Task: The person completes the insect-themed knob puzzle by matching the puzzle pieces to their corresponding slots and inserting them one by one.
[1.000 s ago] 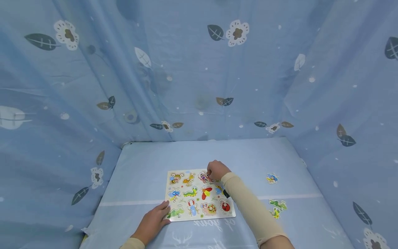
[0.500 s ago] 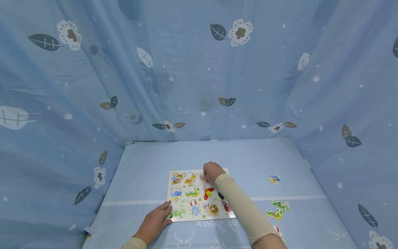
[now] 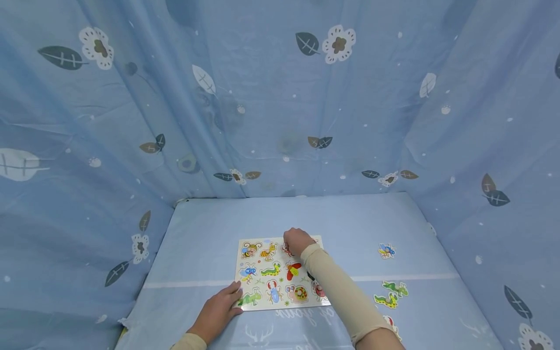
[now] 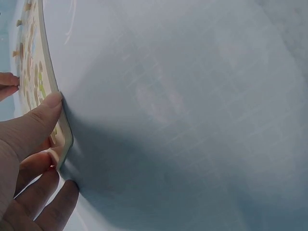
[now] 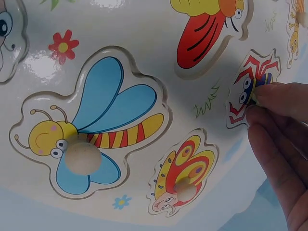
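A white wooden peg puzzle board (image 3: 238,257) with insect pictures lies on the table. My left hand (image 3: 218,311) holds its near left corner; in the left wrist view the thumb (image 4: 45,108) touches the board's edge and the fingers bend around the corner. At the far side of the board, my right hand (image 3: 297,241) pinches the spider puzzle piece (image 5: 248,82) at its middle between thumb and fingers. This piece is at its recess, seemingly a little tilted. Near it in the right wrist view are a butterfly piece (image 5: 185,161) and a dragonfly piece (image 5: 103,79), each with a round wooden knob.
Loose pieces lie right of the board: a blue winged insect (image 3: 387,251), a green grasshopper (image 3: 395,289), a caterpillar (image 3: 386,300) and a red-and-white piece (image 3: 391,325) partly behind my right sleeve. A patterned blue curtain (image 3: 280,121) stands around the table.
My right hand has shifted left over the board and now covers most of the spider in the head view. The red-and-white piece has come out from behind the arm. My left hand stays at the corner.
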`<state>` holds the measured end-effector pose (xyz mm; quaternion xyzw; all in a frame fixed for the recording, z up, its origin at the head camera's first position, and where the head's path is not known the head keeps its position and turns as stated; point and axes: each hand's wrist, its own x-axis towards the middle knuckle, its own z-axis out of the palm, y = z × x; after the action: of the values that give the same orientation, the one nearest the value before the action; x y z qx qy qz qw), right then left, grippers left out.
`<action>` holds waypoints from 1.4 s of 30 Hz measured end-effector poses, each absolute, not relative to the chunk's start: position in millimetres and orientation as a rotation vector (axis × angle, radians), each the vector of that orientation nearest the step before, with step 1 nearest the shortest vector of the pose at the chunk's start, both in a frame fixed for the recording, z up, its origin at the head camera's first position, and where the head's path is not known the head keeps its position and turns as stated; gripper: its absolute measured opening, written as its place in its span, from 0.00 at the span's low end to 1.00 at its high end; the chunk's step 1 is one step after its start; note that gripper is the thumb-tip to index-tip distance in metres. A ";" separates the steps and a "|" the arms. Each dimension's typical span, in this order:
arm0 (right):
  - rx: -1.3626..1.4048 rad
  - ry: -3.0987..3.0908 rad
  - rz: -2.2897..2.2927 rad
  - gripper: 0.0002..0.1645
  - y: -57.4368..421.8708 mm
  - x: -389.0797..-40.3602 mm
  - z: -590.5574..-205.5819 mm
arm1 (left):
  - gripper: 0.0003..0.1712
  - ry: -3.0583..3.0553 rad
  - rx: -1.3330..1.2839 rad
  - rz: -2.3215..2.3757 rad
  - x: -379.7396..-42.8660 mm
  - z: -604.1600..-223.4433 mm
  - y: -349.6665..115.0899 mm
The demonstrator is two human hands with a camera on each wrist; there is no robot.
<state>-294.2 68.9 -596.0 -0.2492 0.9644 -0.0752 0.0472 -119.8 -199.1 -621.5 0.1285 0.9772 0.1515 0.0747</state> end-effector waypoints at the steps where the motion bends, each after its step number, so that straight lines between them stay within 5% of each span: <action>1: -0.766 2.943 -0.232 0.13 69.6 -293.8 -595.9 | 0.34 2.931 0.388 0.456 -120.0 -621.1 -198.9; 24: -0.760 2.894 -0.390 0.12 87.0 -291.3 -601.6 | 0.34 2.914 0.359 0.456 -118.5 -621.8 -193.0; 34: -0.569 2.880 -0.448 0.03 141.9 -300.3 -593.8 | 0.33 2.930 0.357 0.460 -118.4 -624.7 -194.3; 42: -0.393 2.866 -0.393 0.07 204.0 -297.0 -578.6 | 0.34 2.934 0.363 0.464 -119.0 -624.2 -196.8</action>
<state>-297.0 204.0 -578.6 -0.1339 0.9756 -0.1339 0.1110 -119.0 -196.8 -624.2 0.1208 0.9777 0.1546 0.0745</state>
